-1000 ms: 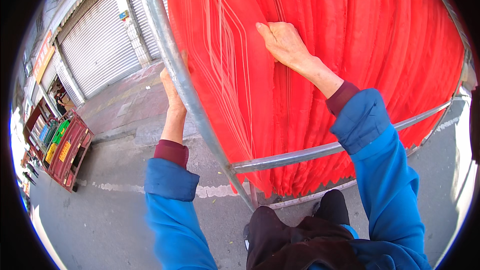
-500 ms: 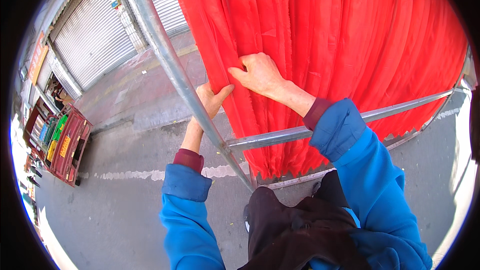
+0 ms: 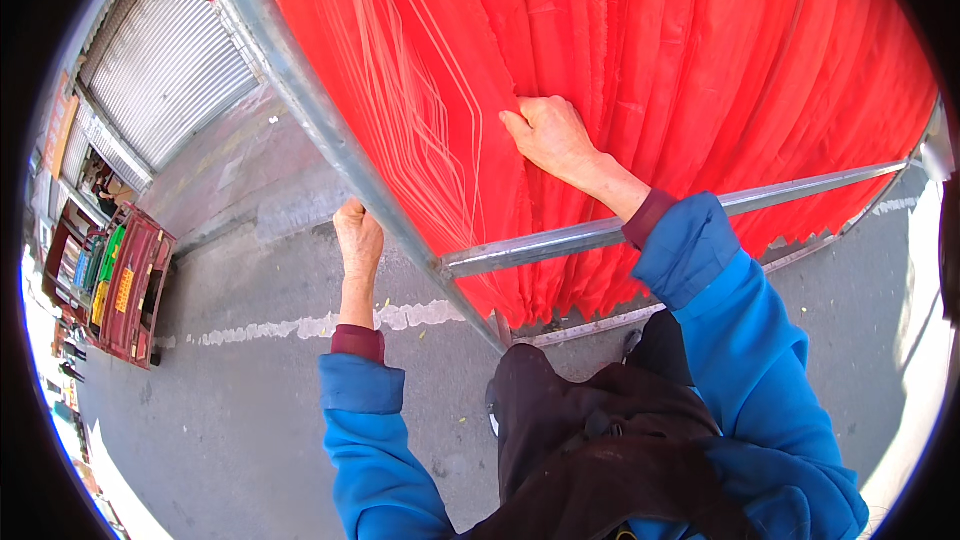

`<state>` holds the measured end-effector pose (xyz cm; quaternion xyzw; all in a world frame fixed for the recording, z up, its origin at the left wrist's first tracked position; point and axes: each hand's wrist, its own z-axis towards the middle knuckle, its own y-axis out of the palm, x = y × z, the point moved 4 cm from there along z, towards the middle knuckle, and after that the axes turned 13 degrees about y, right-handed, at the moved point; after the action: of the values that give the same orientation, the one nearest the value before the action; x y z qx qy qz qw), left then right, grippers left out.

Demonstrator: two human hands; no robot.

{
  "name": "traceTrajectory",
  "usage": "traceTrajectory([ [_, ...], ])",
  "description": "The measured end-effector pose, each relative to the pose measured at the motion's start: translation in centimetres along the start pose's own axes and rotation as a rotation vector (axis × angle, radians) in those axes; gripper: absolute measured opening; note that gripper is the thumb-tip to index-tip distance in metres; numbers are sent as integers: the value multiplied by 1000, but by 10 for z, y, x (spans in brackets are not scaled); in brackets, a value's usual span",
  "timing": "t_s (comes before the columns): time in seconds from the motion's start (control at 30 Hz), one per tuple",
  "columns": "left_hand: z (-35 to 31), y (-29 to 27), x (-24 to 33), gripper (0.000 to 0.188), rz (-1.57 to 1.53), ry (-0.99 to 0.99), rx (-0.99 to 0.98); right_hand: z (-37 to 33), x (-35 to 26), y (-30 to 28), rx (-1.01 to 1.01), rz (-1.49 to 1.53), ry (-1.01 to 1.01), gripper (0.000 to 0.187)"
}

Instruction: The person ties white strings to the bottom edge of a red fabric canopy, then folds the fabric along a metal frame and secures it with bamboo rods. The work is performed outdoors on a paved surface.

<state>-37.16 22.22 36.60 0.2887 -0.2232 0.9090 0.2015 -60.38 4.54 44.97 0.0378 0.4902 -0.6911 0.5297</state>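
Note:
A large red cloth (image 3: 650, 70) hangs in long gathered folds from the top of the view down to a low frayed hem. My right hand (image 3: 556, 140) is closed on a fold of it, thumb uppermost. My left hand (image 3: 358, 240) makes a fist just left of a slanting grey metal pole (image 3: 300, 100); what its fingers hold, if anything, is hidden. Between the pole and my right hand the cloth lies flatter, and many fine pale lines like loose threads (image 3: 415, 110) run down it. A horizontal metal bar (image 3: 600, 236) crosses in front of the lower cloth.
Grey road with a worn white line (image 3: 300, 330) spreads below and left of the frame. A dark red cargo vehicle (image 3: 130, 285) stands at the left, before shuttered shopfronts (image 3: 165, 50). My legs (image 3: 600, 410) are close behind the frame's bottom rail (image 3: 590, 330).
My left hand has moved left and down, to the far side of the pole. The cloth's left part has spread out to the pole, showing the pale lines. My right hand has shifted slightly right.

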Motion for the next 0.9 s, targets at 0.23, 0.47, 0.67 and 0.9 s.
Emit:
traceTrajectory([
  [0.23,-9,-5,-20,21,18,-9,112,-3,10,-1,36,4,45,31],
  [0.47,-68,75,-79,23,-176,-229,-159,-23,11,61,-184,-27,110,37],
  [0.67,-116,94,-113,24,-487,-376,-238,-30,24,67,-335,-141,144,36],
  [0.9,-125,48,-100,14,149,-58,34,-29,35,50,-232,-247,182,29],
])
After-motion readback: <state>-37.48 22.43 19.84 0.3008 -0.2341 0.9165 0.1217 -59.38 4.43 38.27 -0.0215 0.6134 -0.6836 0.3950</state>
